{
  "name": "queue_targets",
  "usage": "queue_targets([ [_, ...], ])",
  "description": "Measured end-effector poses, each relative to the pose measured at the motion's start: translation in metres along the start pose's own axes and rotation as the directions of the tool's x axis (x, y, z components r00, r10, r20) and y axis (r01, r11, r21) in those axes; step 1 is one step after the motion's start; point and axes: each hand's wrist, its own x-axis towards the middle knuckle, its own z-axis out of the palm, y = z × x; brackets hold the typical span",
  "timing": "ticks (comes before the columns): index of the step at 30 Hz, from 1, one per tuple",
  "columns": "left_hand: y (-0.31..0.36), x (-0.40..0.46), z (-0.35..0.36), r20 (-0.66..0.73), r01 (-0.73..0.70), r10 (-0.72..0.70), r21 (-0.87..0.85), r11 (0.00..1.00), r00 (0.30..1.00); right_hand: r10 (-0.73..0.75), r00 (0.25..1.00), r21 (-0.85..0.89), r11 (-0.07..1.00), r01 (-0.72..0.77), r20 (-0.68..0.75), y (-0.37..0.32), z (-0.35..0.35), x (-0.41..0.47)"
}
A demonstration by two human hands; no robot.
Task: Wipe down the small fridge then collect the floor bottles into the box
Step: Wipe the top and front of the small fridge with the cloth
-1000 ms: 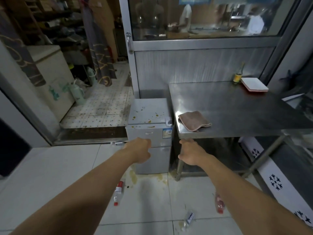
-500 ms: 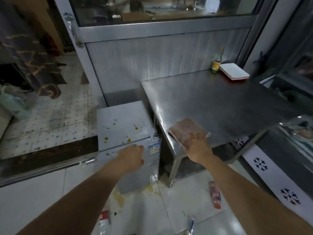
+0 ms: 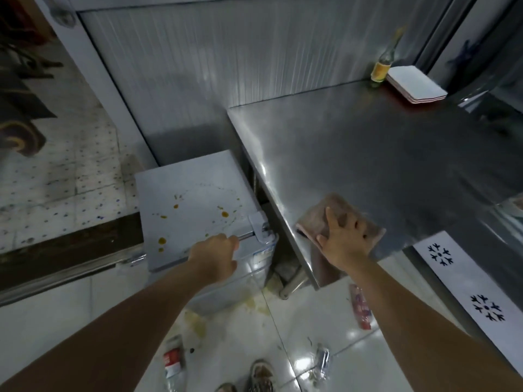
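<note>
The small white fridge stands on the floor left of the steel table, its top spotted with orange-brown stains. My left hand rests curled on the fridge's front top edge. A brownish cloth lies at the table's near left corner, and my right hand lies flat on it, fingers spread. Three plastic bottles lie on the floor: one with a red label at the bottom left, a red one under the table's edge, and a crushed clear one. No box is in view.
A glass bottle and a stack of white plates stand at the table's far right corner. Yellowish spill stains mark the tiles in front of the fridge. My shoes show at the bottom. A doorway threshold lies to the left.
I have stepped closer and the view tilts down. My right hand rose from below the table edge onto the cloth. My left hand reached the fridge's top front edge.
</note>
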Motion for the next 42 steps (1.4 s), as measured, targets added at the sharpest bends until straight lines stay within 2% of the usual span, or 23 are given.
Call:
queue_targets([
  [5,-0.013,-0.001,0.006,0.015,0.081,-0.081,-0.035,0.996,0.997,-0.01,0.985,0.103,0.994,0.028,-0.172,-0.005,0.002,0.007],
  [9,-0.023,-0.012,0.001,0.02,0.144,-0.143,-0.078,0.987,0.99,-0.115,0.972,0.372,0.909,0.186,-0.203,-0.02,-0.015,0.015],
  [15,-0.046,-0.027,-0.022,-0.029,0.17,-0.176,-0.133,0.976,0.984,-0.319,0.907,0.479,0.772,0.418,-0.276,-0.089,-0.041,0.009],
  [18,-0.065,-0.031,-0.031,-0.058,0.164,-0.175,-0.162,0.973,0.983,-0.399,0.871,0.471,0.733,0.491,-0.288,-0.124,-0.047,0.006],
  [21,-0.088,-0.031,-0.036,-0.051,0.137,-0.148,-0.178,0.975,0.988,-0.449,0.855,0.415,0.748,0.518,-0.257,-0.156,-0.047,0.005],
  [24,-0.112,-0.02,-0.04,-0.034,0.09,-0.095,-0.139,0.986,0.995,-0.472,0.851,0.194,0.835,0.515,-0.229,-0.183,-0.048,0.012],
  [27,-0.127,0.001,-0.043,-0.09,0.055,-0.062,-0.084,0.995,0.994,-0.496,0.818,-0.001,0.855,0.518,-0.293,-0.198,-0.045,0.027],
  [30,-0.138,0.029,-0.034,-0.117,0.026,-0.033,-0.065,0.998,0.993,-0.509,0.831,-0.019,0.855,0.519,-0.222,-0.207,-0.026,0.046],
  [32,-0.142,0.044,-0.022,-0.071,-0.003,-0.001,-0.057,0.998,0.997,-0.545,0.837,-0.056,0.838,0.543,-0.044,-0.209,0.001,0.055],
  [34,-0.148,0.061,-0.011,-0.039,-0.008,0.007,-0.039,0.999,0.999,-0.518,0.848,-0.038,0.85,0.525,0.112,-0.211,0.031,0.062],
  [38,-0.157,0.101,-0.001,-0.114,-0.001,-0.002,-0.023,1.0,0.993,-0.442,0.897,0.058,0.895,0.442,-0.013,-0.224,0.066,0.081],
  [42,-0.16,0.141,0.0,-0.115,-0.002,0.007,0.043,0.999,0.993,-0.404,0.914,0.047,0.913,0.406,-0.042,-0.237,0.086,0.096],
])
